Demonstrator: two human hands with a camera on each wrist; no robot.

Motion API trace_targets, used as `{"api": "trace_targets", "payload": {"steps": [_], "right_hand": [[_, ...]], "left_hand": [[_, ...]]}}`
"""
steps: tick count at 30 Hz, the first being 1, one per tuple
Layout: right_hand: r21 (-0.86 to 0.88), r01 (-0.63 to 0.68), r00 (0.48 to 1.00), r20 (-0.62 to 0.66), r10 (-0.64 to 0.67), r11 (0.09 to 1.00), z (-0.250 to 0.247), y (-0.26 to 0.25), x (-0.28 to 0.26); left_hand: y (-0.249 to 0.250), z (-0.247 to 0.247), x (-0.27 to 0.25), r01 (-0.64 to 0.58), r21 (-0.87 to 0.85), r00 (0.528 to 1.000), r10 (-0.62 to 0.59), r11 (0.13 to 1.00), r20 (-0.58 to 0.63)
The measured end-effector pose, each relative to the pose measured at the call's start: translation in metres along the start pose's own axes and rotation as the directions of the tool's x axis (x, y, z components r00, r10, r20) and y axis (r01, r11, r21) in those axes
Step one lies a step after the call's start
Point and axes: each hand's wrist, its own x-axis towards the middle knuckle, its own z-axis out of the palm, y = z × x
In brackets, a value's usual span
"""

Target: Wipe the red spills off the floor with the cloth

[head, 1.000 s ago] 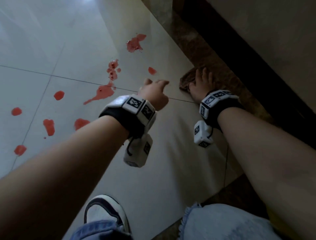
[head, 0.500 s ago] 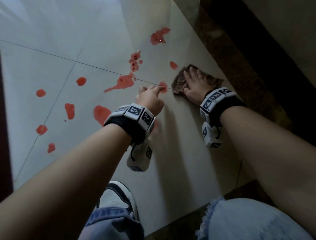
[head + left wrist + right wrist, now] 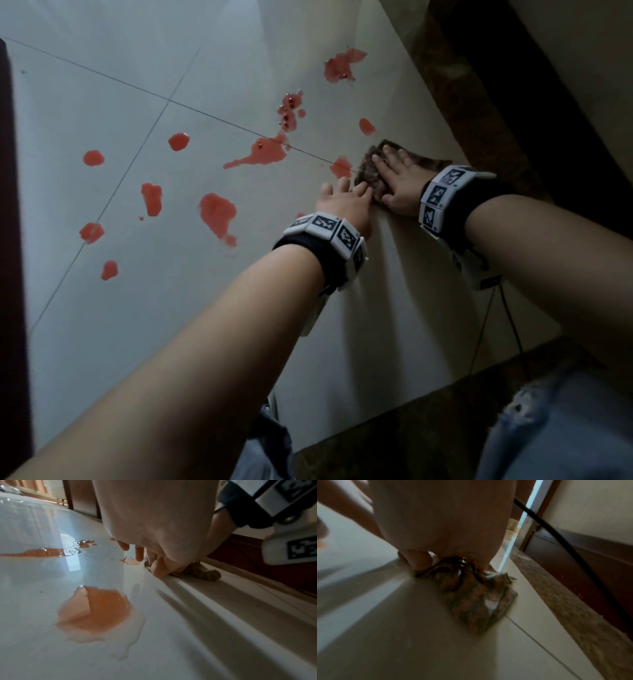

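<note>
A glossy pale tiled floor (image 3: pixel 102 308) is seen, crossed by thin dark grout lines and bordered along its right edge by a speckled brown stone strip (image 3: pixel 479 120) and a dark skirting below a beige wall. Red spills (image 3: pixel 217 214) are scattered over the tiles, from the left edge of the floor to a patch near the stone strip at the far side. A brownish mottled cloth (image 3: pixel 368 171) is pressed flat to the floor close to that right edge by the right hand (image 3: pixel 399 183), whose fingers are laid out straight on top of it. The left hand (image 3: pixel 344 205) is placed just beside it, fingers loosely extended, fingertips touching the cloth's near left edge; whether the cloth is pinched cannot be told. A small red patch (image 3: pixel 340 166) lies just beside the cloth's left edge. Only in the left wrist view is a large orange-red puddle (image 3: pixel 96 607) shown close up, with window light mirrored in the tile and brown door frames at the far end. Only in the right wrist view are the cloth's crumpled folds (image 3: pixel 476 595), a black cable (image 3: pixel 565 547) and a bright doorway gap shown.
</note>
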Motion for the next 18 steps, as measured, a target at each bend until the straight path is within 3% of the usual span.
{"api": "trace_targets", "payload": {"steps": [6,11,13,15,18], "right_hand": [[0.177,-0.066,0.997,-0.02,0.07,0.982,0.019,-0.023,-0.019],[0.379,-0.035,0.997,-0.048,0.058,0.925,0.042,-0.034,-0.039],[0.494,-0.016,0.979,-0.171,0.115,0.87,0.046,-0.03,-0.046],[0.511,-0.08,0.94,-0.248,0.235,0.856,0.05,-0.022,-0.05],[0.43,-0.145,0.949,-0.195,0.249,0.891,0.054,-0.012,-0.051]], "left_hand": [[0.002,0.005,-0.018,-0.059,0.077,0.994,0.065,0.995,-0.09],[0.005,0.025,-0.032,-0.072,-0.085,0.979,0.054,0.994,-0.196],[0.009,0.029,-0.031,-0.115,-0.118,0.981,0.094,0.986,-0.172],[0.014,0.033,-0.027,-0.14,-0.133,0.988,0.13,0.981,-0.083],[0.016,0.036,-0.02,-0.125,-0.158,0.992,0.126,0.979,-0.002]]}}
